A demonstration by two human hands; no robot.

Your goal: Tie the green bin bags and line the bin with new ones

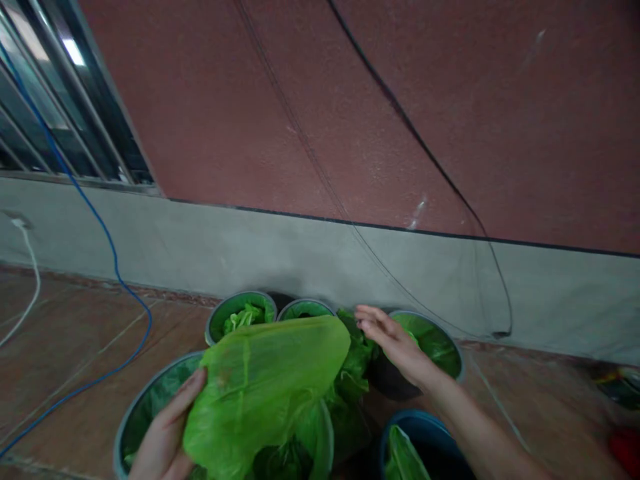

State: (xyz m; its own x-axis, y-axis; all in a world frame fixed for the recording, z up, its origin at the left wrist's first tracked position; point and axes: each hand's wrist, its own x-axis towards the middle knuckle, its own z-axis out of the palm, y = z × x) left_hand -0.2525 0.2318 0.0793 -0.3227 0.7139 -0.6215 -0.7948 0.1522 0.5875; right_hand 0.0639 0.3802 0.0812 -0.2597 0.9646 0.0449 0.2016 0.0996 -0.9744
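My left hand (pixel 167 427) holds the left edge of a wide, thin, yellow-green sheet (pixel 260 387), thumb on top. The sheet is wrinkled and slightly see-through; whether it is a leaf or plastic I cannot tell. It hides part of the buckets below. My right hand (pixel 387 333) is apart from it on the right, fingers stretched out and holding nothing. Dark green leafy vegetables (pixel 353 373) lie between the sheet and that hand. Under my right forearm is a blue bucket (pixel 393 433) with a folded green piece (pixel 404 453) in it.
Along the wall stand a grey-rimmed bucket with pale leaves (pixel 245 319), a second bucket (pixel 305 307) and a third (pixel 453 347). A larger bucket (pixel 130 407) is at lower left. A blue cable (pixel 117 267) crosses the tiled floor; a black cable (pixel 410 127) hangs down the wall.
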